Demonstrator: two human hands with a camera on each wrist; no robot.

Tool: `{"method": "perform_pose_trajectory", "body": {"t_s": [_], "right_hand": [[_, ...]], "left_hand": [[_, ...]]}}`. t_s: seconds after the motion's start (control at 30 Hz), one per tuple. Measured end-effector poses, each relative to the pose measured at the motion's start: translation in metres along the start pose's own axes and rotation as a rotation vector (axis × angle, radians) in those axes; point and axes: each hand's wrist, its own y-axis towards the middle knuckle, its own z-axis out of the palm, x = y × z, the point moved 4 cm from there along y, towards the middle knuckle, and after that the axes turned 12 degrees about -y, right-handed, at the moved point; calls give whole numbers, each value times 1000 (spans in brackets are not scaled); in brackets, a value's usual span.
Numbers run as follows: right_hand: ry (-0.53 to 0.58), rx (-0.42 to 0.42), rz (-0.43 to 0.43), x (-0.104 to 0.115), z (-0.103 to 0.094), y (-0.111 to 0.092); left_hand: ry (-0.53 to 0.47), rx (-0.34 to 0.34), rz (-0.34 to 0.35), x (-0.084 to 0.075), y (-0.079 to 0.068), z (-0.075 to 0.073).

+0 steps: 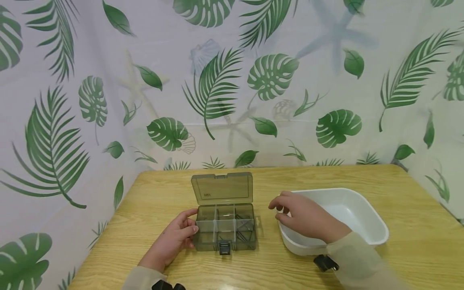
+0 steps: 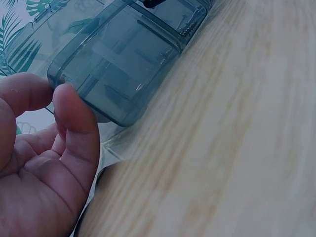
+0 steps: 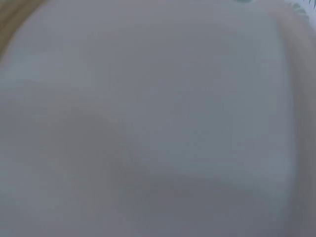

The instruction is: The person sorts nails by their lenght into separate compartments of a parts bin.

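Left hand (image 1: 176,233) grips the divided box (image 1: 225,226); right hand (image 1: 300,214), apparently loose-fingered, hovers over the tray (image 1: 342,211)

Head view, centre: raised lid (image 1: 222,190) bars the rear of the box (image 1: 208,246); right of centre, a passable strip of tabletop (image 1: 268,247) separates box from white basin (image 1: 302,249).

A divided box (image 1: 225,220) lies left of a basin (image 1: 302,250), both on the table (image 1: 163,185).

white tray (image 3: 173,98), right-wrist view: blurred | lid lettering (image 1: 207,195): illegible | sleeves (image 1: 362,257): cut off
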Motion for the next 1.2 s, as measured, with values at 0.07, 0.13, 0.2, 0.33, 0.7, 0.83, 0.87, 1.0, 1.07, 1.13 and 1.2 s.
{"method": "perform_pose_trajectory", "body": {"t_s": [0.07, 0.13, 0.2, 0.33, 0.7, 0.83, 0.87, 1.0, 1.07, 1.13, 1.2], "right_hand": [[-3, 18, 33, -11, 0, -5], [-10, 38, 62, -22, 2, -8], [-25, 63, 89, -32, 6, -12], [-54, 114, 122, -47, 13, -18], [-88, 237, 166, -61, 25, -26], [-97, 239, 180, -66, 27, -26], [-99, 238, 186, -67, 28, -27], [-114, 228, 200, -70, 28, -30], [-125, 227, 200, -71, 27, -31], [-138, 226, 192, -70, 27, -33], [-149, 223, 181, -70, 26, -34]], "left_hand": [[-2, 7, 2, 0, 1, 0], [-4, 8, 2, 0, 1, 0], [-5, 7, 1, 1, 1, 0], [-2, 6, 4, 1, 1, 0], [-6, 0, 5, 0, 1, 1], [-4, 3, 8, 0, 1, 1], [-3, 2, 9, -1, 1, 1], [-4, 10, 10, -2, 1, 2], [-7, 5, 7, -1, 1, 2], [-7, 4, 7, -1, 1, 1], [-6, 0, 5, -1, 1, 1]]}}
